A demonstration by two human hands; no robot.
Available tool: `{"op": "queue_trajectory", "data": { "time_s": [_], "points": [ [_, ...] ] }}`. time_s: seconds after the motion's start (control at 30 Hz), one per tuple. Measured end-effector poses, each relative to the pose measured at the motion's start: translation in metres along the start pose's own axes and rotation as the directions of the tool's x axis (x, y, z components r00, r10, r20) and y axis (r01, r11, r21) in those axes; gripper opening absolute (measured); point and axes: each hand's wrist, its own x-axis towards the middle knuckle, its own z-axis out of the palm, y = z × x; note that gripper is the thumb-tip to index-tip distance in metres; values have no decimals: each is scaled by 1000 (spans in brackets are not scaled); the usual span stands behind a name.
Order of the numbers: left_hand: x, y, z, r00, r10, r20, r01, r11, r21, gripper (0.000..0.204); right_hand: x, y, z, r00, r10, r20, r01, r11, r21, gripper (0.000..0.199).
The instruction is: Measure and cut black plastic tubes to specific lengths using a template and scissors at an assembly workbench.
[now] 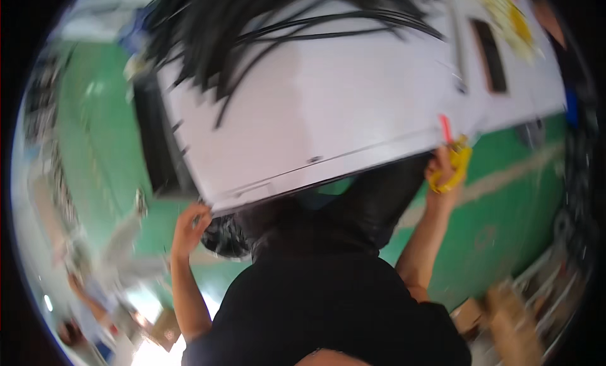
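My right hand point(443, 170) is closed around a yellow ring-shaped thing point(463, 165), which looks like a roll of tape, at the table's front edge on the right. A small red strip point(445, 128) sticks up just beyond its fingers. At the front left corner of the white table point(353, 101) is my left hand point(191, 227), its fingers curled in and blurred. Whatever may be between them is hidden. A thin dark line point(341, 156) runs along the tabletop near the front edge; I cannot tell whether it is a cable or a seam.
A large bundle of black cables or tubes point(221, 37) covers the table's far left. A dark flat bar point(490, 55) and yellow material point(517, 25) lie far right. A black bin point(158, 138) stands against the left edge. Another person point(88, 303) is at lower left, boxes point(511, 322) at lower right.
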Motion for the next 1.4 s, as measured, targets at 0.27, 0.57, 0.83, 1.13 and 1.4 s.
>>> {"op": "queue_trajectory", "data": {
  "time_s": [0.27, 0.57, 0.83, 1.13, 1.4],
  "points": [
    [18, 32, 3, 1000, 21, 21, -20, 999, -37, 12, 15, -8, -24, 964, -202, 174, 202, 979, 20, 15],
    [16, 24, -2, 975, 211, 65, -211, 977, -2, 9, 17, 2, -20, 954, -203, 219, 189, 979, 81, 16],
    [7, 72, -15, 957, 251, -148, -265, 960, -88, 8, 33, -83, 14, 924, -359, 130, 319, 913, 252, 13],
    [157, 169, -63, 898, 173, -405, -326, 880, -347, 26, 67, -166, 165, 738, -362, 569, 429, 903, 18, 39],
    [184, 186, -53, 935, 172, -309, -291, 871, -395, 21, -65, -63, 231, 318, 157, 935, 436, 852, -291, 50]
  ]
}}
